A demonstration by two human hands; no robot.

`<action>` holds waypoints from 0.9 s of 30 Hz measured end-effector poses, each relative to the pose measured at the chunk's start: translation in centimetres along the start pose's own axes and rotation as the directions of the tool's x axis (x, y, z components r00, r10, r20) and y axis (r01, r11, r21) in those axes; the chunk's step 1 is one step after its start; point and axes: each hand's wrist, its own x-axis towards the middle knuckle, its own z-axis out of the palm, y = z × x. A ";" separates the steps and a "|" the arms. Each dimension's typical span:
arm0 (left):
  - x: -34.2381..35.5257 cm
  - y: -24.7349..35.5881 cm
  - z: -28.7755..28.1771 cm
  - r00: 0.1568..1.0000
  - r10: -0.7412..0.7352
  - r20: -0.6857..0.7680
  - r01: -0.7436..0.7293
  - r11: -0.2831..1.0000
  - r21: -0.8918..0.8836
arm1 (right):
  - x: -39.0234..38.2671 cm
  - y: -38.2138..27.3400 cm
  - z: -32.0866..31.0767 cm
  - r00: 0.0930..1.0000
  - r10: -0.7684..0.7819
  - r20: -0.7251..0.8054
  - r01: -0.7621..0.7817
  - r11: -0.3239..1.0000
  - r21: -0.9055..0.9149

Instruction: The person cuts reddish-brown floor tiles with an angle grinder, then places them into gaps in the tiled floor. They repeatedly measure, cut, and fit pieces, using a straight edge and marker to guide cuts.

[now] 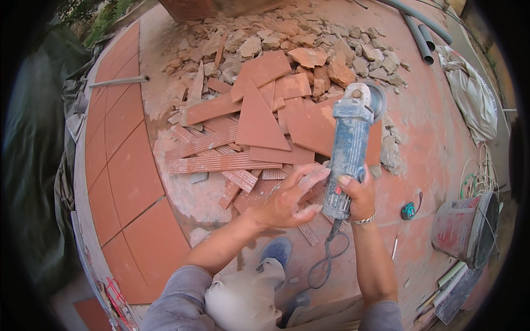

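Note:
A dusty blue angle grinder (349, 144) is held upright in front of me, its metal head and disc (377, 102) pointing away. My right hand (359, 196) wraps round the lower body, with the thumb beside a small red switch. On the other side, my left hand (290, 201) has its fingers apart, their tips at or close to the grinder's side; I cannot tell whether they touch. A dark power cord (326, 265) loops down from the grinder's rear end. Beyond the hands lies a pile of cut terracotta tile pieces (259, 124), some ribbed on the underside.
Broken rubble (265, 41) heaps behind the tile pieces. Terracotta tiles (135, 176) run in rows along the left, with a wooden strip (118, 81) across them. To the right are a tape measure (408, 211), a dirty bucket (455, 226), a white sack (469, 94) and grey pipes (418, 38).

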 end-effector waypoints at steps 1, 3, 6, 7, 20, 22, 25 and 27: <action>0.4 0.4 0.2 0.999 0.042 -0.024 -0.043 0.998 -0.047 | 0.2 -0.3 -0.2 1.000 -0.017 -0.009 0.017 1.000 0.012; 0.7 0.7 0.2 0.999 0.044 0.025 -0.042 0.997 -0.062 | 0.0 -0.6 -0.6 1.000 -0.008 0.000 0.008 1.000 0.007; 0.3 1.2 1.1 0.996 0.059 0.066 -0.055 0.997 -0.057 | -0.6 -0.5 -1.4 0.998 -0.002 -0.060 0.004 1.000 0.030; 0.2 1.3 1.8 0.996 0.075 0.054 -0.072 0.996 -0.046 | -0.8 -0.6 -1.8 0.998 0.013 -0.061 -0.011 1.000 0.028; -0.5 -1.5 6.0 0.964 -0.089 0.250 0.023 0.967 0.254 | -6.0 -0.1 -9.4 0.981 -0.100 -0.163 0.011 0.879 -0.477; -0.7 -5.5 3.5 0.993 -0.121 0.012 0.106 0.912 0.396 | -9.2 0.5 -13.6 0.944 -0.216 -0.249 -0.017 0.724 -0.690; -2.2 -13.5 -3.7 0.893 -0.308 -0.328 0.442 0.738 0.510 | -14.1 2.5 -19.9 0.877 -0.388 -0.284 -0.116 0.403 -0.908; -3.1 -18.7 -8.6 0.839 -0.364 -0.406 0.545 0.582 0.604 | -18.5 4.5 -23.0 0.802 -0.439 -0.406 -0.337 0.229 -0.913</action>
